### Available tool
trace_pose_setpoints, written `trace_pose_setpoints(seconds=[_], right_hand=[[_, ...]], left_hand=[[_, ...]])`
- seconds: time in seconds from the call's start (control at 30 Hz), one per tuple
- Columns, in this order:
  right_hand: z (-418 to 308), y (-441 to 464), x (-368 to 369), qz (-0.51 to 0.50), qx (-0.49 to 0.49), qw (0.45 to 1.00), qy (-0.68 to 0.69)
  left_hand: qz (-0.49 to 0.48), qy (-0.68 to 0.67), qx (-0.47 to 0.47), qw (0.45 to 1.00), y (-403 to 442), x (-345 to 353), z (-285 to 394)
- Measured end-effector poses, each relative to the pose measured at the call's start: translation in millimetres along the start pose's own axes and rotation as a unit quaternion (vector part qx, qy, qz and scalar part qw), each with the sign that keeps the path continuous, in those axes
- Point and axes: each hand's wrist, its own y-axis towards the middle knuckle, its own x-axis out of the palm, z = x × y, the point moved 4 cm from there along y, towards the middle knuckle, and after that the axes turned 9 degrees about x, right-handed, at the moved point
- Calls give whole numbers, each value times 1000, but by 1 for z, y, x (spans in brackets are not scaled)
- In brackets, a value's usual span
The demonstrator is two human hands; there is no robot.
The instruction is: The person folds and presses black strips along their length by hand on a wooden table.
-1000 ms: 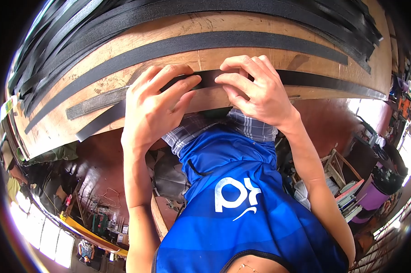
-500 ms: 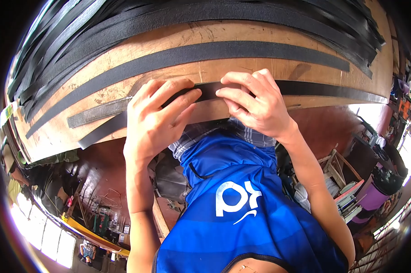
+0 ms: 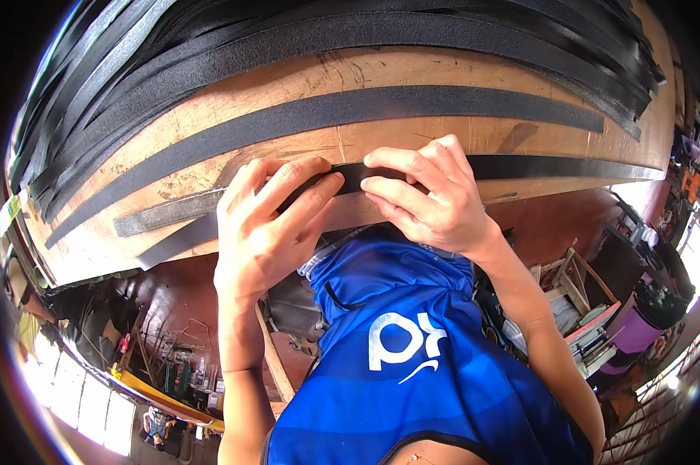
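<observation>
A black strip (image 3: 551, 167) runs along the near edge of the wooden table (image 3: 303, 139). My left hand (image 3: 276, 213) grips it left of the middle, fingers curled over its top and bottom edges. Close by on the right, my right hand (image 3: 423, 186) pinches the same strip, with a short dark stretch showing between the fingertips. Left of my left hand, one strip end (image 3: 181, 240) slants down to the table edge, and another strip end (image 3: 168, 214) lies just above it. How these join under my hand is hidden.
One long black strip (image 3: 381, 102) lies curved across the table beyond my hands. A large pile of black strips (image 3: 233, 50) covers the far side. A purple bin (image 3: 632, 329) and a wooden frame (image 3: 574, 283) stand at the right. A person (image 3: 158, 426) is far off at lower left.
The table and strips appear lower in view. My right hand has shifted slightly left along the strip, nearer my left hand, which keeps its grip.
</observation>
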Motion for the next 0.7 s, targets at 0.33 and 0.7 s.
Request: trace_pose_setpoints(seconds=[0.33,0.7], right_hand=[[-2,1,7,-9,-3,1000,2],[-1,2,9,11,-26,1000,0]], left_hand=[[11,-1,4,1000,-3,6,-2],[5,6,15,1000,-6,9,-2]])
